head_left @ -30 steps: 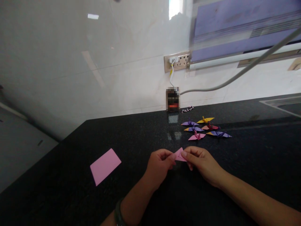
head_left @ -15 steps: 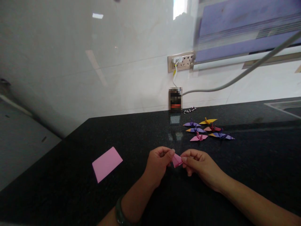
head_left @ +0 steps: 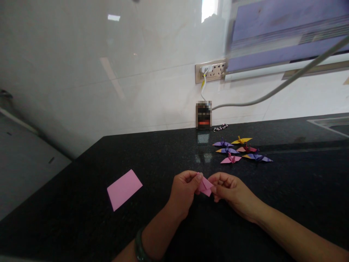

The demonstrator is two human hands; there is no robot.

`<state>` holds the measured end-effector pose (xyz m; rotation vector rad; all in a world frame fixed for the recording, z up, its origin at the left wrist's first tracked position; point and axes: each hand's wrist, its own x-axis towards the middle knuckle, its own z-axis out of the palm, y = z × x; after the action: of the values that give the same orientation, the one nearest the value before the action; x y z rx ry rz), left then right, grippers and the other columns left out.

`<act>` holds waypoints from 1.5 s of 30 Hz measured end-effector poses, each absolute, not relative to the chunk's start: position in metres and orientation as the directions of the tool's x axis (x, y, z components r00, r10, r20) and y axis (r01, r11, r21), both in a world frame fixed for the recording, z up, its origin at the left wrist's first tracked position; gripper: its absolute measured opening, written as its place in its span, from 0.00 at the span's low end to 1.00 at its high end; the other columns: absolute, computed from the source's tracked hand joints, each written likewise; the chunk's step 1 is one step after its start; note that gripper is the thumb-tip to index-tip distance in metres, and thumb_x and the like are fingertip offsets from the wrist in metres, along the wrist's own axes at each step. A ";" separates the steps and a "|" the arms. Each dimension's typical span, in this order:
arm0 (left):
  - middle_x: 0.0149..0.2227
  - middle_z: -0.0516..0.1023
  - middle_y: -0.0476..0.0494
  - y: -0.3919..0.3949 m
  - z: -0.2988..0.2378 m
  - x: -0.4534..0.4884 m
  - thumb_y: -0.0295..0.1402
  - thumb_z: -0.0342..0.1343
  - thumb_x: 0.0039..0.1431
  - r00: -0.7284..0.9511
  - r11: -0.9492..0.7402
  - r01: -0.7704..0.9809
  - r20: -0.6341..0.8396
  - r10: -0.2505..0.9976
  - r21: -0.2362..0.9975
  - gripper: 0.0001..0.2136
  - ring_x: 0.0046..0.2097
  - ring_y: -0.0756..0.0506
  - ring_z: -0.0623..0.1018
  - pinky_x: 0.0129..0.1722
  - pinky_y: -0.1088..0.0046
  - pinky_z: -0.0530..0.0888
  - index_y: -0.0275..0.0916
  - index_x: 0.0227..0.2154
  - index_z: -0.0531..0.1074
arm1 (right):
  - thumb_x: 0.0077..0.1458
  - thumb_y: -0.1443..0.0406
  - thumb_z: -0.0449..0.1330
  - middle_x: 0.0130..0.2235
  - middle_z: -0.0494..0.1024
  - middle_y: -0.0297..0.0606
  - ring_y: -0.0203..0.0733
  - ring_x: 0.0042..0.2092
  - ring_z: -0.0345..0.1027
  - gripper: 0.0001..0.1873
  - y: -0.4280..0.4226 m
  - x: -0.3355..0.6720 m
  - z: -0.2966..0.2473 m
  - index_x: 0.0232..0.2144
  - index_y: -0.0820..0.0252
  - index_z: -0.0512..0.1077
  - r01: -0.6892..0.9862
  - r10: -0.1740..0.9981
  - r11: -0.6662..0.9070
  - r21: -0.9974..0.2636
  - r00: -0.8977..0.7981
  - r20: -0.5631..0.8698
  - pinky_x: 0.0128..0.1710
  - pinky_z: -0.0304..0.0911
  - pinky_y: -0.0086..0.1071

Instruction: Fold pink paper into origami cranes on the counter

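A small piece of pink origami paper (head_left: 206, 186), folded into layered flaps, is held between both hands just above the black counter. My left hand (head_left: 186, 187) pinches its left side with thumb and forefinger. At the paper's right corner, the thumb and fingers of my right hand (head_left: 230, 189) are closed on it. Part of the paper is hidden under the left fingers. Beyond the hands stand several folded paper cranes, among them a pink crane (head_left: 231, 159), a yellow crane (head_left: 241, 140) and a purple crane (head_left: 257, 157).
A flat pink paper stack (head_left: 124, 190) lies to the left on the black counter (head_left: 81, 218). Against the wall stands a blurred-out dark box (head_left: 204, 115) beside a beaded string (head_left: 220, 127). A grey cable (head_left: 261, 99) runs right, below a wall socket (head_left: 210, 71).
The folded paper has turned slightly, and more of its layered flaps now shows between the hands. My right fingers have shifted a little along its right corner.
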<state>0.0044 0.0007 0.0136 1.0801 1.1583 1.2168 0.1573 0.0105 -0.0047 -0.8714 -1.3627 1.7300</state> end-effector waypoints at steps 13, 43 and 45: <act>0.26 0.72 0.45 -0.001 0.016 0.005 0.34 0.57 0.44 0.115 0.141 -0.161 -0.124 0.986 0.977 0.11 0.27 0.52 0.69 0.24 0.78 0.62 0.33 0.31 0.71 | 0.44 0.69 0.59 0.25 0.68 0.32 0.27 0.22 0.58 0.07 0.013 0.158 0.000 0.30 0.64 0.69 -0.255 0.890 -0.226 -0.940 -0.446 -0.093 0.22 0.54 0.24; 0.21 0.71 0.48 0.000 0.012 0.006 0.32 0.55 0.46 0.040 0.136 -0.108 -0.133 0.990 0.985 0.07 0.23 0.53 0.69 0.23 0.79 0.64 0.33 0.27 0.69 | 0.45 0.63 0.58 0.28 0.68 0.33 0.32 0.25 0.60 0.14 0.011 0.154 0.003 0.36 0.61 0.65 -0.102 0.926 -0.048 -0.994 -0.376 -0.006 0.24 0.58 0.27; 0.22 0.71 0.48 -0.001 0.012 0.006 0.32 0.55 0.46 0.042 0.131 -0.107 -0.128 0.991 0.986 0.07 0.23 0.53 0.69 0.23 0.78 0.65 0.33 0.27 0.69 | 0.44 0.63 0.59 0.27 0.68 0.33 0.32 0.25 0.59 0.15 0.012 0.154 0.000 0.36 0.60 0.65 -0.075 0.929 -0.047 -0.996 -0.370 -0.016 0.23 0.57 0.26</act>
<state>0.0064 -0.0005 0.0120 1.0505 1.1621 1.1382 0.1539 0.0118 0.0002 -0.9678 -1.3999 1.5448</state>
